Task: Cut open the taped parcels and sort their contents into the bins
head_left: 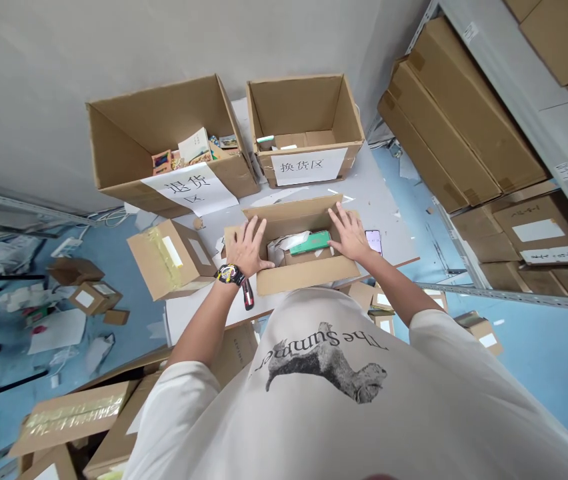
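Note:
An open cardboard box (309, 275) stands on the table before me, its flaps spread. Inside lie a green box (310, 243) and crumpled white paper (287, 241). My left hand (247, 248) rests with fingers spread on the left end flap, a watch on its wrist. On the right end, my right hand (349, 233) lies with its fingers apart. Neither hand holds an object. A red and black tool (248, 294) is on the table just below my left hand. Right of my right hand lies a phone (374, 241).
Two large open boxes with paper signs, left (129, 150) and right (304, 107), stand at the table's back. A taped carton (171, 260) is at the left. Shelves with cartons (464, 113) rise at the right; more boxes (79, 417) are at lower left.

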Demonstrator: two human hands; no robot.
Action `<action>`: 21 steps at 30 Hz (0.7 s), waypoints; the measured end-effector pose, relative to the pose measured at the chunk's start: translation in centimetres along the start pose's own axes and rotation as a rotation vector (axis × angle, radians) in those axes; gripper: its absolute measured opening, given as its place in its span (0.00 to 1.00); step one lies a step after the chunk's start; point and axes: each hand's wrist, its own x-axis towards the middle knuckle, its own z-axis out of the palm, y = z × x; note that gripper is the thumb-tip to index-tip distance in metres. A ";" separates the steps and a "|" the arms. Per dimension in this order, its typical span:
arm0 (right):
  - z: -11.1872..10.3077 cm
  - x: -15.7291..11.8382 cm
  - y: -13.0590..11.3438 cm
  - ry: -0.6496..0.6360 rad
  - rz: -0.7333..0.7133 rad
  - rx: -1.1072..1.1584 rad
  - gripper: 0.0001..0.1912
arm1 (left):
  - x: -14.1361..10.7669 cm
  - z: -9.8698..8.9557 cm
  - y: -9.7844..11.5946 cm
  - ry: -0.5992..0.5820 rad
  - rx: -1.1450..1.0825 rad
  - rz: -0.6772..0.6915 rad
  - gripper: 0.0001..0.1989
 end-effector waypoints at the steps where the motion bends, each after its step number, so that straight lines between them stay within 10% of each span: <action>1: 0.2 0.4 0.0 -0.002 0.010 0.006 0.57 | 0.2 0.6 -0.1 -0.021 0.001 0.001 0.75; 10: 1.9 2.8 -0.2 0.026 0.081 0.203 0.45 | 0.0 2.4 -1.5 -0.165 -0.066 0.025 0.82; 21: 2.3 3.5 -0.2 0.048 0.090 0.300 0.38 | -0.4 2.6 2.2 -0.279 -0.008 0.160 0.74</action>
